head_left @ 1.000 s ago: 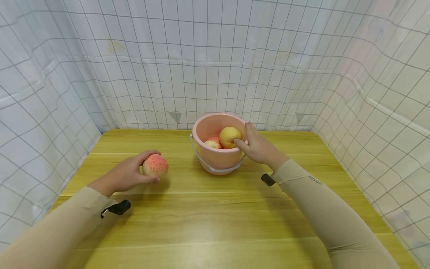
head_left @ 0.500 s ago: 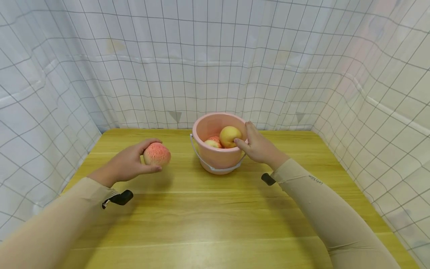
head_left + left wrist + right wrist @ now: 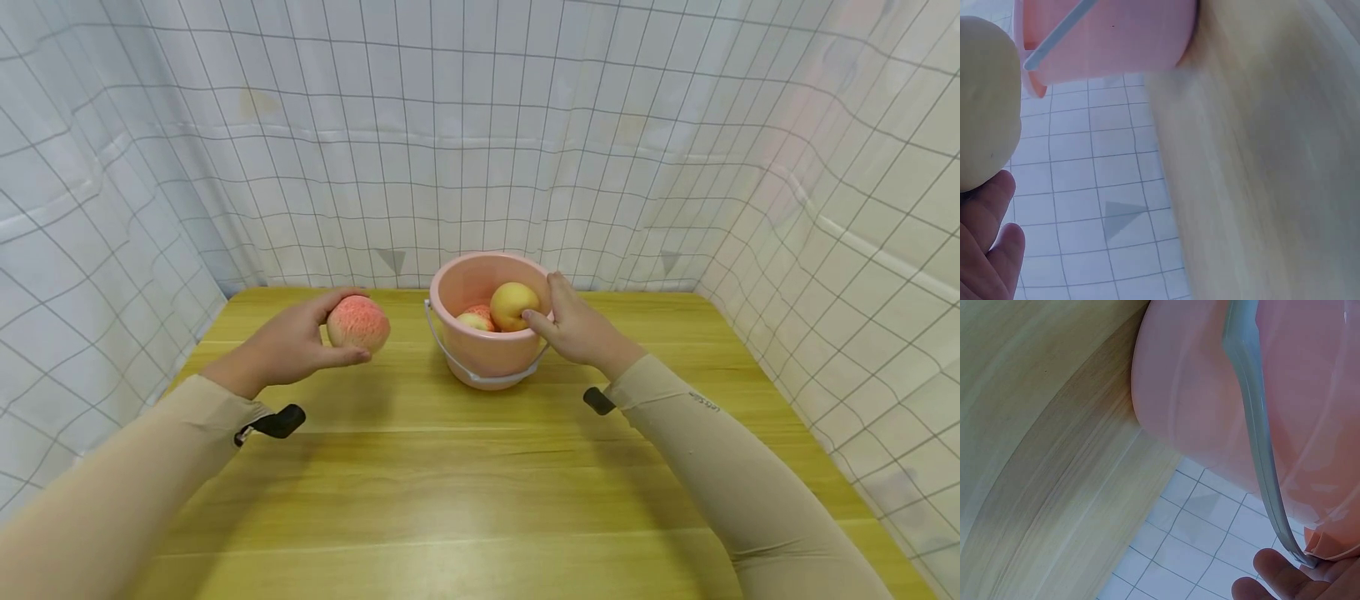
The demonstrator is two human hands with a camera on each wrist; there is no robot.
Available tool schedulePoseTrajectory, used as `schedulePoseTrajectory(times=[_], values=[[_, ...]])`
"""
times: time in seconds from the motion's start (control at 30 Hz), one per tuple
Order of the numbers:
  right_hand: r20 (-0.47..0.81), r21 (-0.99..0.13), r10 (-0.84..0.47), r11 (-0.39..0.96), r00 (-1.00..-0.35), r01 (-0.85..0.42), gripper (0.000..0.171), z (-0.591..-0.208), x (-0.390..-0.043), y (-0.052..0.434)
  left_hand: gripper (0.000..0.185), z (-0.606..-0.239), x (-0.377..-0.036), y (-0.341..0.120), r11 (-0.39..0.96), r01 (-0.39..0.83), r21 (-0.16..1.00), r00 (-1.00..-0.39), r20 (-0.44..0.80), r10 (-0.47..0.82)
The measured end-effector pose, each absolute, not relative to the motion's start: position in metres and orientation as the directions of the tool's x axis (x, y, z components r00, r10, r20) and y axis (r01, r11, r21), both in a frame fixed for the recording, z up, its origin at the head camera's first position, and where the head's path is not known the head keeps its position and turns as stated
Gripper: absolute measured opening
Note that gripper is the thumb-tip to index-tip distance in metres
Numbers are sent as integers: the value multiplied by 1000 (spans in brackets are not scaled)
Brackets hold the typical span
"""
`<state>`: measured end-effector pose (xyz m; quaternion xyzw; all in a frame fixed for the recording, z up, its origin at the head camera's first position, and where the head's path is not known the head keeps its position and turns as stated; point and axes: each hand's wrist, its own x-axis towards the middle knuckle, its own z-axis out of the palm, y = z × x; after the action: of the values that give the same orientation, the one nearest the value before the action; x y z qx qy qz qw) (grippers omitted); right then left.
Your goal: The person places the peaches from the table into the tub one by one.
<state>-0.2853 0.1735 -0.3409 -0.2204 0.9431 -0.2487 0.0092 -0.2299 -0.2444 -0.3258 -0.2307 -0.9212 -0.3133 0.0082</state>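
Two beige sleeves were stretched forward over the wooden table [image 3: 480,483], a small black device strapped at each wrist. The left hand [image 3: 288,346] was held above the tabletop, its fingers and thumb curled round a pink-red peach [image 3: 358,323]; the thumb lay under the fruit and the fingertips over its top. In the left wrist view the pale underside of that peach [image 3: 985,100] was seen just above the fingertips [image 3: 1004,250], with the bucket beyond them.

Further on, just to the right of the peach and apart from it, a pink bucket [image 3: 480,354] was set on the table, its grey handle [image 3: 450,358] lowered against the front wall. The right hand [image 3: 577,329] was laid against the bucket's right rim, the thumb hooked over the edge and the fingers wrapped on the outer wall. Just left of that thumb, inside the bucket, a yellow fruit [image 3: 513,304] was resting, and beside it a second peach [image 3: 476,319], partly hidden. In the right wrist view the handle's pivot [image 3: 1310,559] was seen touching the fingertips [image 3: 1285,581].

Behind everything, a white gridded curtain [image 3: 480,142] was hung round the table.
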Motion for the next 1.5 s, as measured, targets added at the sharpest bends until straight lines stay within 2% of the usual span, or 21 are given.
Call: schedulePoseTrajectory(times=[0.53,0.73,1.1,1.33,1.5], values=[[38,-477,-400,798,-916,-369,98,-340,-283,173,78,-302,-238,-224,654,442,614,-886,187,424],[62,-477,-413,788,-909,-391,96,-341,-285,173,74,-295,-243,-217,637,451,625,-882,204,424],[55,-477,-409,790,-911,-384,95,-341,-286,172,79,-285,-254,-205,618,460,638,-877,217,429],[113,-492,-428,760,-897,-425,83,-341,-287,172,77,-278,-260,-193,613,470,635,-872,227,434],[116,-490,-422,763,-899,-421,83,-341,-287,172,78,-276,-266,-184,598,478,643,-868,239,436]])
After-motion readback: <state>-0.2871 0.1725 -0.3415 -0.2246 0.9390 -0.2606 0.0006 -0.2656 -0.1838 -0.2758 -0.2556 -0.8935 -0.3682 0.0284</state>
